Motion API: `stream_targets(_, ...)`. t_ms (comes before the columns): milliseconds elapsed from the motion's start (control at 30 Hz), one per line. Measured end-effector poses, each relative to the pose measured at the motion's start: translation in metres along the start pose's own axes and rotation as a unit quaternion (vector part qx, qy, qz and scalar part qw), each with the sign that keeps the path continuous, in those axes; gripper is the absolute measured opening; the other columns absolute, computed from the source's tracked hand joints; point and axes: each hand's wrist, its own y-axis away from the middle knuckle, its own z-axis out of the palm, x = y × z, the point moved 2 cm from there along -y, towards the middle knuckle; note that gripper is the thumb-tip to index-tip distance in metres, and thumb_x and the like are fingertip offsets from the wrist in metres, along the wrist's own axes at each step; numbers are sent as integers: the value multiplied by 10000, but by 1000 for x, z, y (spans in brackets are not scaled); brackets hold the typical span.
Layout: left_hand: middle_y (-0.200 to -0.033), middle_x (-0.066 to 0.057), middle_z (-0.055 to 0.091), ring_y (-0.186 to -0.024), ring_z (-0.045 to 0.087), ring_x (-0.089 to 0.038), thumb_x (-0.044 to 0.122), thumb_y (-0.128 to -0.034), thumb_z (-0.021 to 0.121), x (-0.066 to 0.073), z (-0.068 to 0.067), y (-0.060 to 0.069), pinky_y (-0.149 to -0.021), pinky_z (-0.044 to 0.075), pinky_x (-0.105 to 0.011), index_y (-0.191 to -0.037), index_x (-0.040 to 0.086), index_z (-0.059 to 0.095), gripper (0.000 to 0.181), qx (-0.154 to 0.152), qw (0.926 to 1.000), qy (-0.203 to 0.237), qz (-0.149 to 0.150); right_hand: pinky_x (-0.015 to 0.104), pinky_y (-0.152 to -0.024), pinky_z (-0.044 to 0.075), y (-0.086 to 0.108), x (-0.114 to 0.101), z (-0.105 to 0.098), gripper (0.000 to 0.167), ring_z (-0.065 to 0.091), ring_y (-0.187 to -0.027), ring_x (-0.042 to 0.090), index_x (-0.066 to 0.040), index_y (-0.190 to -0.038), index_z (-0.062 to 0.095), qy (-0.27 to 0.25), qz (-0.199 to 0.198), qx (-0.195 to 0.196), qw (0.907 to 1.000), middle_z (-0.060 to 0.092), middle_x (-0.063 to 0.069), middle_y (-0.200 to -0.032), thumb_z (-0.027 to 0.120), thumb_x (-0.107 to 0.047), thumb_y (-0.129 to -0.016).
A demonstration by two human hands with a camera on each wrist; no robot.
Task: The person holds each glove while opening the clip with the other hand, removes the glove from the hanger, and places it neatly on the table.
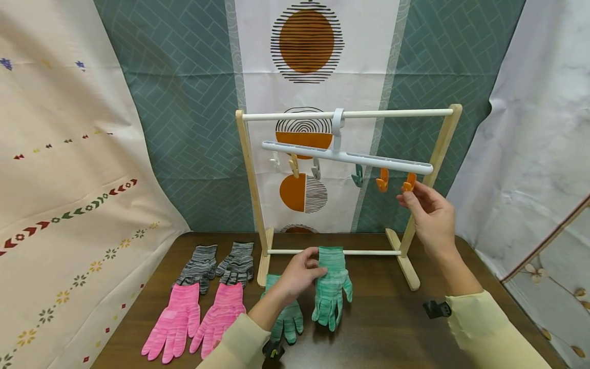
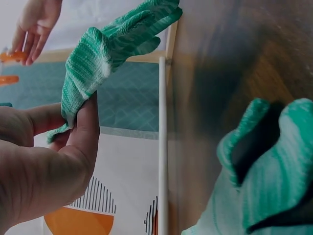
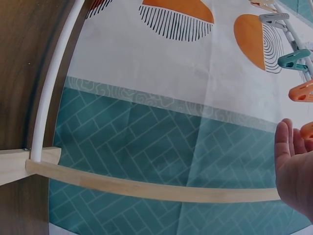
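In the head view my left hand [image 1: 299, 274] pinches a green knit glove [image 1: 333, 287] by its cuff, fingers hanging down over the table. The left wrist view shows that glove [image 2: 90, 63] between thumb and fingers. A second green glove [image 1: 289, 320] lies on the table, partly behind my left forearm. Up at the right end of a pale hanger bar [image 1: 350, 159], my right hand [image 1: 430, 212] pinches an orange clip [image 1: 408, 182]. Beside it hangs another orange clip [image 1: 382, 180], then a teal clip [image 1: 357, 176]. Most of my right hand's grip is cut off in the right wrist view.
The hanger hooks over the white top rod [image 1: 396, 113] of a wooden rack [image 1: 251, 174]. Further left on the bar are grey [image 1: 315, 168], yellow [image 1: 294, 165] and white [image 1: 275, 161] clips. Pink gloves [image 1: 172, 323] and grey gloves [image 1: 198, 266] lie at the table's left.
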Motion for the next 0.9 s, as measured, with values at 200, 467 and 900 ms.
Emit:
stream_targets(200, -1359, -217, 654, -1154, 649, -293, 65, -1037, 683, -8, 1, 2, -831, 565, -453, -1632, -14, 323, 700, -18, 9998, 40, -215, 203, -864, 577, 6, 3, -6, 353, 731, -962, 144, 45, -1360, 680, 193, 83, 70, 9998, 749, 72, -1135, 705, -12, -1012)
stream_targets(467, -1229, -117, 609, -1009, 614, -220, 57, -1032, 688, -22, 3, 1, -697, 529, -418, -1642, 3, 307, 722, -44, 9987, 138, -479, 154, -924, 518, 16, 5, -15, 404, 667, -1121, 145, -24, -1401, 675, 696, 321, 248, 9968, 699, 111, -1276, 739, -58, -1004)
stream_targets(900, -1197, -164, 612, -830, 652, -196, 22, -1023, 683, -37, 2, -2, -604, 571, -386, -1637, 4, 307, 720, 17, 9977, 46, -678, 158, -921, 528, 33, 13, -25, 419, 689, -1115, 111, -28, -1411, 664, 1155, 69, 25, 9933, 702, 18, -1253, 727, -6, -998)
